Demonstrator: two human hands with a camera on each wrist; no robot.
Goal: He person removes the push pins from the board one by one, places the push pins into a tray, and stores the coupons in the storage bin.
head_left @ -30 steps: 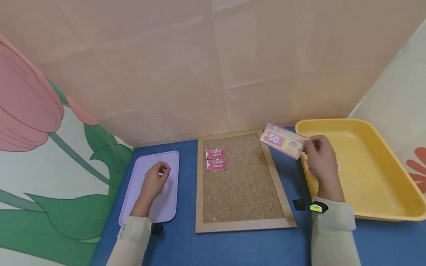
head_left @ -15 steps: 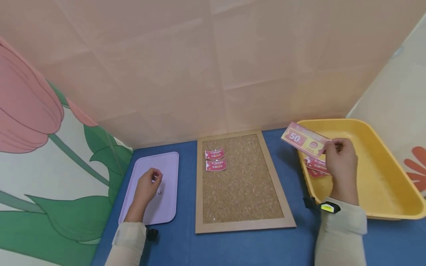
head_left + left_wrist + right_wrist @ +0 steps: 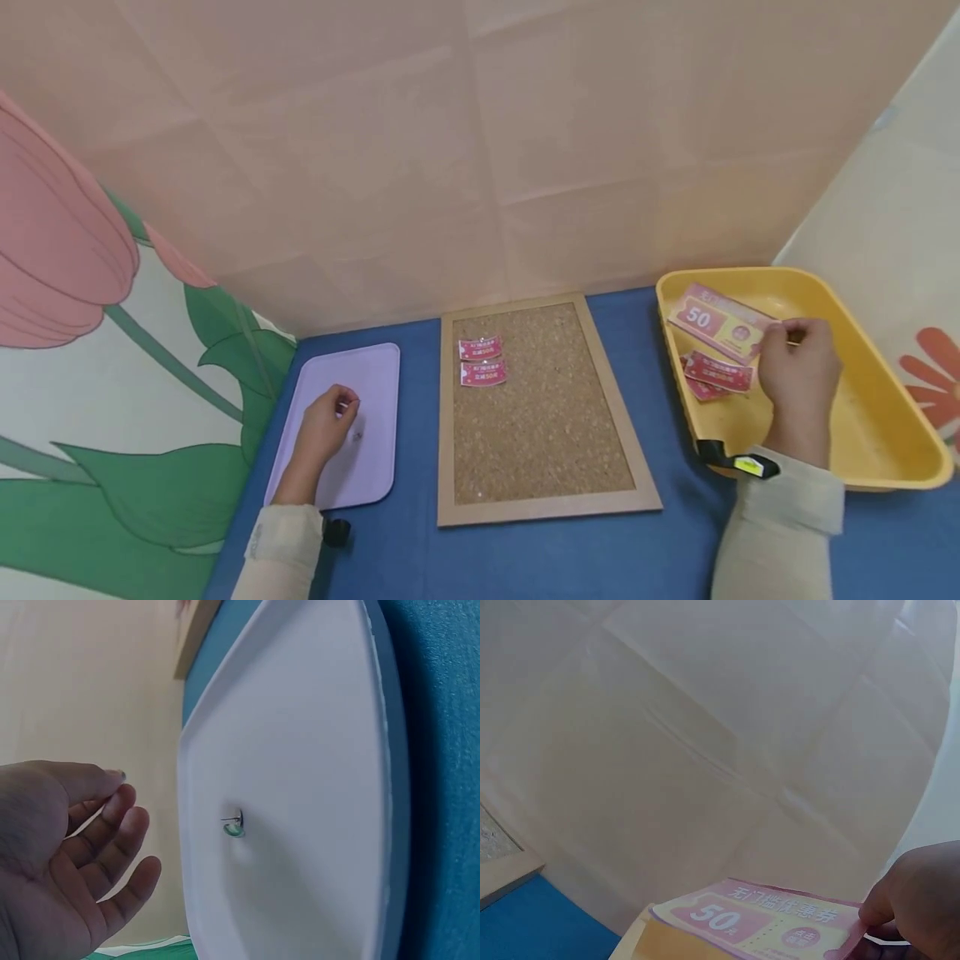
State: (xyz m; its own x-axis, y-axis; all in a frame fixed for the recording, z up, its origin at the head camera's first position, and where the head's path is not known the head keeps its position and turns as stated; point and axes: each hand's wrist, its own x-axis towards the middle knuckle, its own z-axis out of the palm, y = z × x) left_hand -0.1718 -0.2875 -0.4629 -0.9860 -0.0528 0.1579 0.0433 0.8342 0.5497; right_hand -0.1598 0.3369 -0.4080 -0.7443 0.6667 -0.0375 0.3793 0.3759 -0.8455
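Note:
My right hand (image 3: 801,367) pinches one end of a pink and yellow coupon (image 3: 720,322) marked 50, over the yellow tray (image 3: 892,367). In the right wrist view the coupon (image 3: 754,922) lies tilted, thumb at its corner. Red coupons (image 3: 718,374) overlap inside that tray below it. My left hand (image 3: 324,429) is over the lilac tray (image 3: 378,367), thumb and forefinger together. A small metallic tip, apparently a thumbtack (image 3: 121,775), shows at those fingertips; most of it is hidden. Loose thumbtacks (image 3: 235,823) lie on the lilac tray.
Between the trays lies a wood-framed corkboard (image 3: 547,417), with two red coupons (image 3: 482,361) fixed one above the other at its upper left. A blue cloth (image 3: 510,558) covers the table. Behind rises a beige wall covering (image 3: 390,167).
My right hand has moved right with the coupon, from beside the corkboard to over the yellow tray, uncovering the red coupons there. My left hand has shifted slightly left and down, uncovering the loose thumbtacks.

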